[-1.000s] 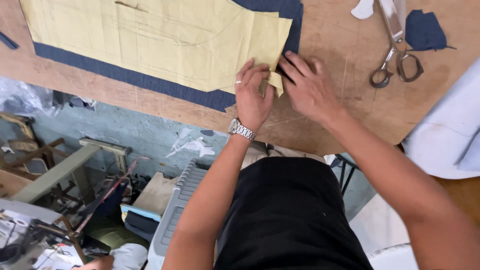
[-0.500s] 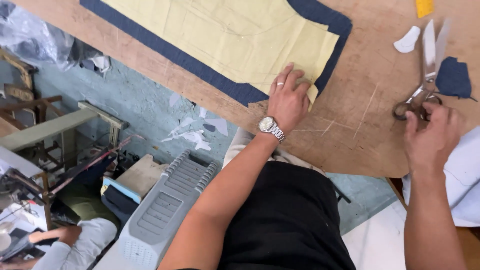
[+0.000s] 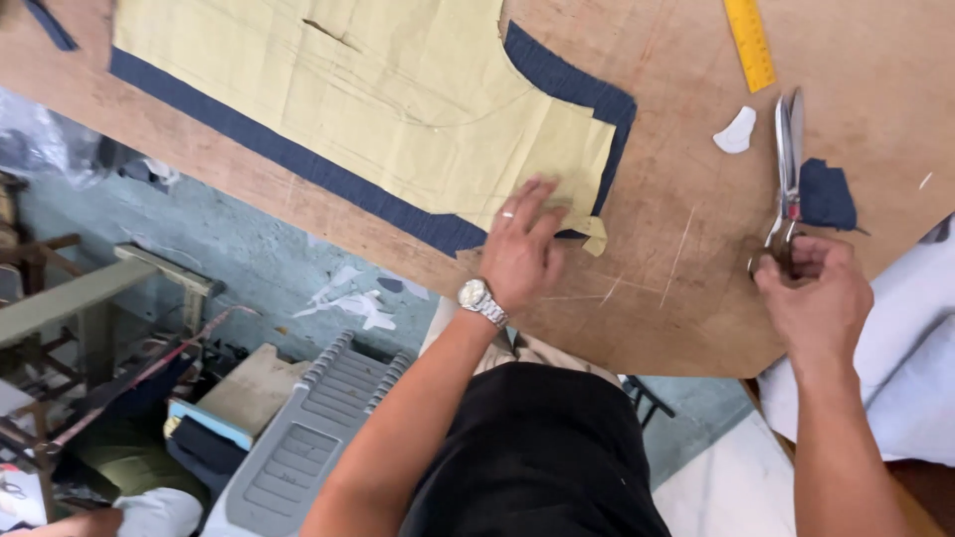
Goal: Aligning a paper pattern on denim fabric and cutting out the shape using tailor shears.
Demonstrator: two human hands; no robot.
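A yellow paper pattern (image 3: 368, 89) lies over dark blue fabric (image 3: 557, 80) on a brown wooden board (image 3: 686, 288). My left hand (image 3: 522, 244), with a ring and a wristwatch, presses flat on the pattern's near corner. My right hand (image 3: 811, 293) is closed around the handles of a large pair of metal scissors (image 3: 788, 159), whose blades lie shut on the board, pointing away from me.
A yellow ruler (image 3: 748, 42), a white chalk piece (image 3: 736, 131) and a blue fabric scrap (image 3: 826, 194) lie near the scissors. White cloth (image 3: 910, 358) hangs at the right edge. Below the board are a grey plastic crate (image 3: 308, 438) and wooden frames (image 3: 80, 298).
My right hand left the pattern corner, moved right to the scissors and closed on their handles. My left hand stays pressed on the pattern.
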